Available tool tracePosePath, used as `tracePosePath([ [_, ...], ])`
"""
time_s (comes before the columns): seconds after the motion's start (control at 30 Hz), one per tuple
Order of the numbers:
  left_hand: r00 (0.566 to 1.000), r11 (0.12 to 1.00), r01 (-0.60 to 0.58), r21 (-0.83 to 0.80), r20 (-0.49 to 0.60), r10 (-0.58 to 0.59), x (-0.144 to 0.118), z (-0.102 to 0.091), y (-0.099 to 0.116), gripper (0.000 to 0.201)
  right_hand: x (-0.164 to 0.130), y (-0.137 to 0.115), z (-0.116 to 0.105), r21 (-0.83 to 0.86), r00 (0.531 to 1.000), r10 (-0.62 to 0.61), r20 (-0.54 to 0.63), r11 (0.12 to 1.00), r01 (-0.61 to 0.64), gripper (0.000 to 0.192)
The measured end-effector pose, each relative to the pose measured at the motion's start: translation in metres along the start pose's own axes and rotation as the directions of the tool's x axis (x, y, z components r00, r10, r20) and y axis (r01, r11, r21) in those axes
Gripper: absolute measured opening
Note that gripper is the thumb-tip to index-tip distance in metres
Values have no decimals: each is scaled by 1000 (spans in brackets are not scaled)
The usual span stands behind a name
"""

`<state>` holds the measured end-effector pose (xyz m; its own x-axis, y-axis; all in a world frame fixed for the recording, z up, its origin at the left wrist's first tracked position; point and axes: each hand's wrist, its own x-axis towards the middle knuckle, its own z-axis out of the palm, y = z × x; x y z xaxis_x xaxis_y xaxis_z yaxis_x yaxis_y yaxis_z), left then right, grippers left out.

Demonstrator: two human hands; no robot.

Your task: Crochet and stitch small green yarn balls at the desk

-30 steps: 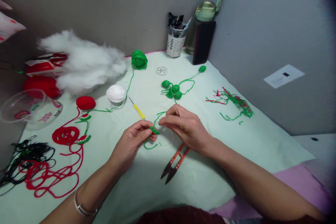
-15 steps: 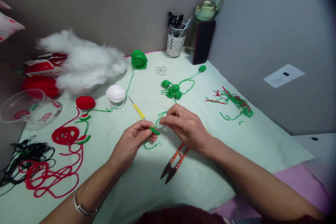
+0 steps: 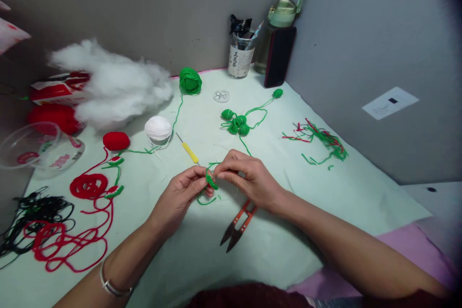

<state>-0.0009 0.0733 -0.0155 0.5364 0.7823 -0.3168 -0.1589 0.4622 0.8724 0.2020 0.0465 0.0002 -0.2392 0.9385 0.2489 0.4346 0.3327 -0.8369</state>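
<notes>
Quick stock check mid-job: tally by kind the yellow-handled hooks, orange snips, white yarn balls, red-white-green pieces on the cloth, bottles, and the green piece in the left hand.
Yellow-handled hook: 1
Orange snips: 1
White yarn ball: 1
Red-white-green pieces: 2
Bottle: 1
Green piece in the left hand: 1
Total: 7

Silver bangle (image 3: pixel 108 287) circling left forearm (image 3: pixel 139 248), dark sleeve (image 3: pixel 426 300) edging right arm (image 3: pixel 342 248), maroon garment (image 3: pixel 249 297) showing at surface's (image 3: pixel 274 257) near edge
</notes>
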Motion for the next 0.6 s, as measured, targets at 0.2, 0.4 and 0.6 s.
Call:
tracePosePath([
  [0.2, 1000, 999, 0, 45, -21, 1, -1, 0, -1, 26, 0, 3, 1, -93, 999, 26, -34, 995, -29, 6],
  [0.4, 1000, 998, -15, 55, -24, 17, 0, -2, -6, 19, -8, -8, 12, -146, 994, -111, 1, 983, 110, 22],
  [0.6, 999, 991, -20, 133, -25, 24, 0, -1, -6, 16, -11, -15, 13, -407, 956, -276, 102, 865, 294, 22],
])
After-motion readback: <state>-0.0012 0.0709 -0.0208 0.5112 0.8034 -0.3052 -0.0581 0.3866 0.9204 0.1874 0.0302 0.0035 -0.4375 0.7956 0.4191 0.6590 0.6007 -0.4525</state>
